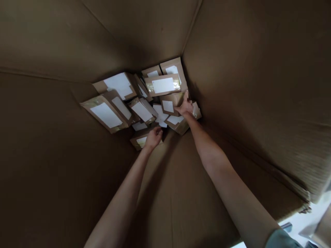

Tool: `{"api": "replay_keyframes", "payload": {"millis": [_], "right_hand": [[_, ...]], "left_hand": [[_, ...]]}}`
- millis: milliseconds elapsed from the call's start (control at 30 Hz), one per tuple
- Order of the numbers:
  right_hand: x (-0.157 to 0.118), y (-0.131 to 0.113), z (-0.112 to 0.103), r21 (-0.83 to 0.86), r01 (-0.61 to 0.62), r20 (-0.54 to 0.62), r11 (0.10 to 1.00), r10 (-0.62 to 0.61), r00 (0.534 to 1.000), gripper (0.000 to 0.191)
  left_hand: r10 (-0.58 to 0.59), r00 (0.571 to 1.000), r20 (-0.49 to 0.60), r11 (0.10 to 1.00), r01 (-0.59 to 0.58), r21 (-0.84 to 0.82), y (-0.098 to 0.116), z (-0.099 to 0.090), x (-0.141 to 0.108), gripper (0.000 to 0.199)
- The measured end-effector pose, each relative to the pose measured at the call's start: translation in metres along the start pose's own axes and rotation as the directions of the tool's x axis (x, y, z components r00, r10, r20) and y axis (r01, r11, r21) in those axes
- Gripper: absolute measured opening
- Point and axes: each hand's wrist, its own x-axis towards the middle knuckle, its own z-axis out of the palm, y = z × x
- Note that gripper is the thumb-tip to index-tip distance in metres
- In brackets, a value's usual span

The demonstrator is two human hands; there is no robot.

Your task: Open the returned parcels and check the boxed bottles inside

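Both arms reach down into a deep cardboard container (pixel 258 69) with several small labelled boxes at its bottom. My right hand (pixel 185 105) has its thumb and fingers spread around the right side of a small brown box (pixel 168 104) with a white label. My left hand (pixel 154 136) is over a low box (pixel 138 142) near the front, its fingers curled; whether anything is in them is hidden. Just behind the right hand lies a taped box (pixel 162 85) with a wide white label.
More labelled boxes lie at the left, among them a large tilted one (pixel 106 114) and another against the back wall (pixel 119 84). High cardboard walls surround the pile. A bright floor shows outside at the lower right.
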Motion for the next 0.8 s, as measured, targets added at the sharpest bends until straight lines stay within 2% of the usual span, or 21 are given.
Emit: {"api": "replay_keyframes", "payload": {"millis": [167,267,367,433,500,600,800], "right_hand": [[0.001,-0.001,-0.017,0.009,-0.074,0.12,0.997,0.072,0.99,0.14],[-0.007,-0.007,-0.018,0.0,-0.102,0.145,0.995,0.101,0.984,0.138],[-0.032,-0.023,-0.007,-0.027,-0.122,0.108,0.992,0.124,0.986,0.135],[-0.058,-0.037,-0.001,-0.052,-0.083,0.071,0.995,0.087,0.994,0.134],[-0.089,-0.05,-0.005,-0.076,-0.045,0.031,0.996,0.047,0.998,0.132],[-0.141,-0.065,-0.033,-0.09,-0.006,0.007,0.996,0.006,1.0,0.129],[-0.268,-0.083,-0.131,-0.035,0.148,-0.098,0.988,-0.151,0.984,0.13]], "left_hand": [[-0.017,1.0,0.02,0.999,0.016,0.036,-0.003,-0.005,-0.041,0.034],[-0.017,1.0,0.013,0.999,0.016,0.051,0.001,-0.013,-0.054,0.034],[-0.031,1.0,-0.002,0.998,0.031,0.062,0.005,-0.022,-0.059,0.036],[-0.046,0.999,-0.009,0.997,0.047,0.067,0.01,-0.029,-0.062,0.036],[-0.052,0.999,-0.016,0.996,0.053,0.065,0.018,-0.036,-0.071,0.036],[-0.036,0.999,-0.036,0.998,0.037,0.046,0.041,-0.048,-0.094,0.033],[0.105,0.99,-0.099,0.994,-0.106,-0.006,0.117,-0.077,-0.175,0.036]]}}
